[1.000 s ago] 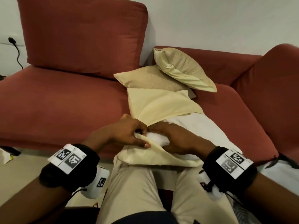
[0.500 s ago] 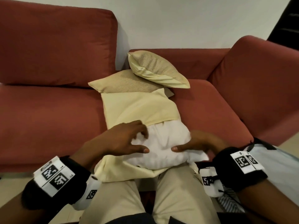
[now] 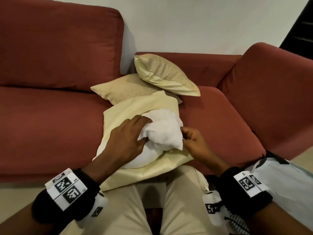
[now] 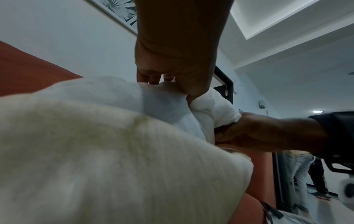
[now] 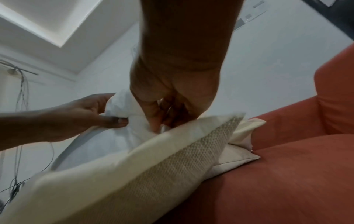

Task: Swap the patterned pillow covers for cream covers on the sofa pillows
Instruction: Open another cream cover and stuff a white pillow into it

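White pillow insert (image 3: 162,131) bulges from the cream cover (image 3: 135,114) lying on the red sofa (image 3: 50,119) seat's near edge. Left hand (image 3: 126,138) grips the insert's left side, fingers curled into it; right hand (image 3: 192,140) pinches its right corner.

The sofa (image 3: 50,119) is a brick red, plain all over; the cover (image 3: 135,109) lying on it is pale cream-yellow and unpatterned; the pillow insert (image 3: 162,131) bunched in it is plain white; the two pillows (image 3: 166,73) behind are cream with a fine woven beige texture on their faces; the trousers (image 3: 183,209) are light beige; both wristbands (image 3: 71,194) are black, bearing white tags with black square codes.
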`<move>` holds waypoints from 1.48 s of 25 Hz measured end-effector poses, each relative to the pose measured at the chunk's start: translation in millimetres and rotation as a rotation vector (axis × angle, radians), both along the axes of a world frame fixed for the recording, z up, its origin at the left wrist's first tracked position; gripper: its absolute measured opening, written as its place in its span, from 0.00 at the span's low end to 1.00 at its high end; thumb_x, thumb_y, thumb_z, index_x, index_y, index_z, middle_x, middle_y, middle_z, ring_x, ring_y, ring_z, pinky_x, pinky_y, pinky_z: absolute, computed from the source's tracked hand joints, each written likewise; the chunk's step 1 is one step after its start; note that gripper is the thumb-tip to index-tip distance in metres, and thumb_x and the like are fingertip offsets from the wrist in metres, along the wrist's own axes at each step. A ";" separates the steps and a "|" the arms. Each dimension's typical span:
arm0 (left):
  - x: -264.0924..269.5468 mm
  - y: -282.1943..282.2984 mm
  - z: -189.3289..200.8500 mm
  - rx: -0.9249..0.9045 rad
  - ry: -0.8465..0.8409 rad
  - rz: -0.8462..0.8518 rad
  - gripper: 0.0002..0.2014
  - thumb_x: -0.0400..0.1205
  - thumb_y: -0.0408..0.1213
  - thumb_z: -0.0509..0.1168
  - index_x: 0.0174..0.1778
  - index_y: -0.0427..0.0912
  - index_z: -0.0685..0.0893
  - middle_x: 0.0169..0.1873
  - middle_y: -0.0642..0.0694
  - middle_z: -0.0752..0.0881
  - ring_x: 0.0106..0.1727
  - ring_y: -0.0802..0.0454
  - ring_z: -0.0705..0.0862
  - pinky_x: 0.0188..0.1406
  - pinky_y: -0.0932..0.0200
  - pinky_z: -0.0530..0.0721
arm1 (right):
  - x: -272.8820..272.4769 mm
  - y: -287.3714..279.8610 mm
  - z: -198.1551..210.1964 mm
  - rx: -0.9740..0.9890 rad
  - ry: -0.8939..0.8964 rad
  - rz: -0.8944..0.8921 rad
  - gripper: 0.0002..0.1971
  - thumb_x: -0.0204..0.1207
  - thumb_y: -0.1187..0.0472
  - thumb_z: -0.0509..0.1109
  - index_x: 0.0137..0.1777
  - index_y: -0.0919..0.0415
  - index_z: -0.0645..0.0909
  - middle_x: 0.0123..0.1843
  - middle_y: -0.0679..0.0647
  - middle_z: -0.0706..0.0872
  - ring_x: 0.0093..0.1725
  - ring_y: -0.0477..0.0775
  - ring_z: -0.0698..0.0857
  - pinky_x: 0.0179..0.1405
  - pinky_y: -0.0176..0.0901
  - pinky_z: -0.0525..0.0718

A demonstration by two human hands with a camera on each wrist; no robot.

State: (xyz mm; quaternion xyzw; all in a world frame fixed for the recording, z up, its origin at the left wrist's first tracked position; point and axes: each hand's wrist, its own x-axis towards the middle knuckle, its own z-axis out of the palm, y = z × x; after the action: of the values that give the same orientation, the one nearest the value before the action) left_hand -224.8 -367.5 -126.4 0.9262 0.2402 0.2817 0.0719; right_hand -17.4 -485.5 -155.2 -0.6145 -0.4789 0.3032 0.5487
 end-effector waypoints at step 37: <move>71.4 -42.1 11.6 -0.198 1.026 -0.171 0.18 0.83 0.47 0.63 0.68 0.47 0.76 0.63 0.47 0.82 0.63 0.45 0.81 0.55 0.55 0.76 | -17.0 -48.6 74.2 -0.654 -1.011 0.428 0.11 0.64 0.46 0.80 0.39 0.48 0.84 0.30 0.43 0.77 0.30 0.41 0.75 0.28 0.39 0.71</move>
State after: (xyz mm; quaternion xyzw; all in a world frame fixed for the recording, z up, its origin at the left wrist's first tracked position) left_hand -153.4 -409.6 -114.8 0.9500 0.1936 -0.2386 0.0550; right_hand -34.3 -534.2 -81.0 -0.7080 -0.6736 0.2093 -0.0339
